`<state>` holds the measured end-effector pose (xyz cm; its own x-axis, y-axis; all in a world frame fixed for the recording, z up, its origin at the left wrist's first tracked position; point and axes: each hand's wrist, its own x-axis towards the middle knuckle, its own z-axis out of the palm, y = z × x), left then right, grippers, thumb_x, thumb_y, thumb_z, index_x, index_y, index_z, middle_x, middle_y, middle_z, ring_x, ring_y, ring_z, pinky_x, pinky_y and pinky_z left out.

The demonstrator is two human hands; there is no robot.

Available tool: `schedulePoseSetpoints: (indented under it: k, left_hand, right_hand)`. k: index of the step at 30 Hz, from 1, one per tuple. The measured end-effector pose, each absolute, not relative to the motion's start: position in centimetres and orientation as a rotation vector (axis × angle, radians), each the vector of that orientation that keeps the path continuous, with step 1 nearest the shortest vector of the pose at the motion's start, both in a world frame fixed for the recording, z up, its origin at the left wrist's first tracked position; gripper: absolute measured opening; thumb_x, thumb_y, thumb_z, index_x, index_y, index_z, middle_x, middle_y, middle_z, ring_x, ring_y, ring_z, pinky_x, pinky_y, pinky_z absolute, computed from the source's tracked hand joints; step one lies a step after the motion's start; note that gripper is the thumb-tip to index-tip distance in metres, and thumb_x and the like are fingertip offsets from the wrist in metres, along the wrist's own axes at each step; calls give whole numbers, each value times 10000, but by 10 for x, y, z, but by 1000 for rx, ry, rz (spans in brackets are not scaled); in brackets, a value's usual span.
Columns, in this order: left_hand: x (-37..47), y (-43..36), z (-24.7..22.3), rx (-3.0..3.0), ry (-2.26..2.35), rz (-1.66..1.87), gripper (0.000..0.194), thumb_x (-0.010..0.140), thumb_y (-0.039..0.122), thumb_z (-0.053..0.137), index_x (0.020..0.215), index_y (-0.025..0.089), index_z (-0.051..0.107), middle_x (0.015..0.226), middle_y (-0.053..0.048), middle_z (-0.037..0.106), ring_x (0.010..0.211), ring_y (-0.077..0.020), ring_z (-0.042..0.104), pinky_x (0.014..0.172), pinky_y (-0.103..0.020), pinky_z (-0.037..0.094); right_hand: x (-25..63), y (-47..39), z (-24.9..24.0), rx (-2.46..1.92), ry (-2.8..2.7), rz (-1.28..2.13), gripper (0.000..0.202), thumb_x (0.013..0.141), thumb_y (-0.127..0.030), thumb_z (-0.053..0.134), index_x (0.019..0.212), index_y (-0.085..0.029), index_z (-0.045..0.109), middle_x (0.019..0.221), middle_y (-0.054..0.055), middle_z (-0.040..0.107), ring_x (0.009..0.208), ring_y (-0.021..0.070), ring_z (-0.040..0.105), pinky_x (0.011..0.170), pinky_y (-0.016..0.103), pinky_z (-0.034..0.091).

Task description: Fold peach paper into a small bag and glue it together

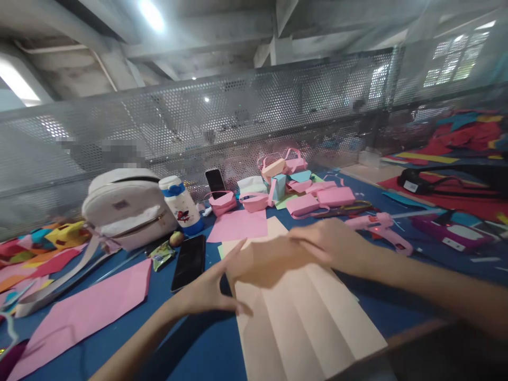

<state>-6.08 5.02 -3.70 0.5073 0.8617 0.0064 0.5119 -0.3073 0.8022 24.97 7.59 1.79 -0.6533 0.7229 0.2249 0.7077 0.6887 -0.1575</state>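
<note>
A creased sheet of peach paper (293,317) lies in front of me, its far part bent up and throwing a shadow on the rest. Parallel fold lines run along it. At the sheet's left edge, my left hand (216,288) is open, thumb and fingers spread apart and touching the paper. My right hand (329,246) is closed on the raised far part, its fingertips pinching the paper. Just beyond, a flat pink sheet (238,226) lies on the blue table (210,338). A pink glue gun (381,227) lies to the right of my right hand.
A black phone (188,263), a bottle (181,206) and a white backpack (127,206) are on the left, with a large pink sheet (87,312) nearer me. Small pink paper bags (254,201) stand at the back. Scissors (353,207) lie behind the glue gun. A perforated metal screen (238,116) bounds the table.
</note>
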Motion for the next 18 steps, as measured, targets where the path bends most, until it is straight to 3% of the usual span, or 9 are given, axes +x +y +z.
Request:
schedulePoseSetpoints:
  k: [3, 6, 11, 14, 18]
  left_hand:
    - [-47, 64, -43, 1587, 1074, 874, 786, 642, 422, 873, 1335, 207, 571, 1335, -139, 638, 1247, -347, 586, 1035, -457, 476]
    - [-35, 70, -49, 1337, 1147, 975, 580, 646, 425, 862, 1118, 135, 690, 1077, -139, 756, 1001, -309, 714, 897, -398, 544]
    - [-27, 71, -53, 1382, 1359, 1067, 400, 644, 443, 810, 872, 119, 758, 834, -99, 779, 768, -257, 726, 682, -302, 541]
    - [-25, 74, -51, 1485, 1421, 1105, 304, 631, 402, 787, 742, 120, 766, 697, -69, 753, 641, -214, 679, 578, -258, 480]
    - [-24, 76, -48, 1585, 1440, 1142, 260, 659, 364, 750, 766, 129, 781, 718, -58, 744, 649, -192, 643, 584, -243, 457]
  right_hand:
    - [251, 98, 33, -1080, -2441, 201, 217, 960, -223, 461, 919, -193, 672, 869, 58, 730, 762, 196, 648, 635, 268, 357]
    - [251, 114, 31, -1040, -2341, 314, 260, 941, -235, 456, 694, -190, 520, 681, 6, 595, 650, 157, 546, 599, 262, 317]
    - [252, 127, 17, -1101, -2285, 489, 283, 913, -256, 457, 646, -213, 371, 599, -49, 417, 596, 134, 451, 580, 258, 281]
    - [252, 130, 14, -1114, -2289, 520, 267, 904, -256, 450, 652, -214, 374, 607, -47, 416, 608, 139, 456, 591, 262, 291]
    - [249, 133, 16, -1125, -2311, 500, 227, 893, -234, 454, 670, -205, 426, 631, -24, 477, 636, 150, 491, 600, 259, 313]
